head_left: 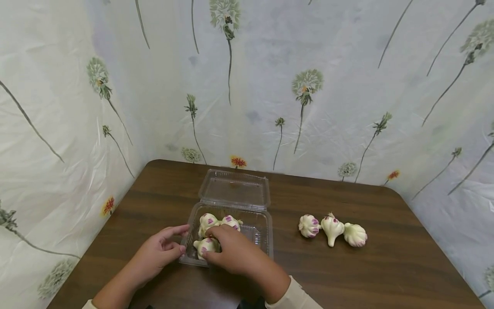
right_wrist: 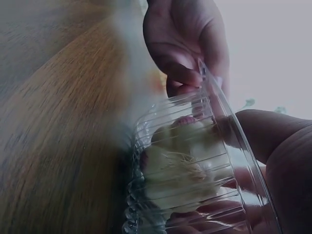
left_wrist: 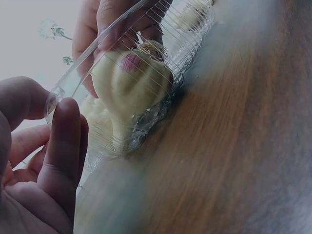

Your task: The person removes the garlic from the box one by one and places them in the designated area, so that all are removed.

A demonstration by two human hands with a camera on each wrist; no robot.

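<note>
A clear plastic clamshell box [head_left: 269, 234] lies on the table with three garlic bulbs in its base. At its left side my left hand [head_left: 156, 252] pinches the rim between thumb and fingers, as the left wrist view shows up close. My right hand [head_left: 236, 253] reaches in from the right and holds the front garlic bulb [head_left: 209, 244] between thumb and fingers. Behind that bulb sit a second bulb [head_left: 208, 220] and a third bulb [head_left: 230, 221], side by side. Through the ribbed wall, the left wrist view shows the held garlic bulb [left_wrist: 129, 87], stem downward.
The hinged lid [head_left: 235, 189] lies folded back behind the base. On the right of the brown wooden table [head_left: 293, 274], three more garlic bulbs stand in a row: left [head_left: 309, 225], middle [head_left: 332, 227] and right [head_left: 355, 234]. A flower-patterned curtain [head_left: 262, 77] surrounds the table's back and sides.
</note>
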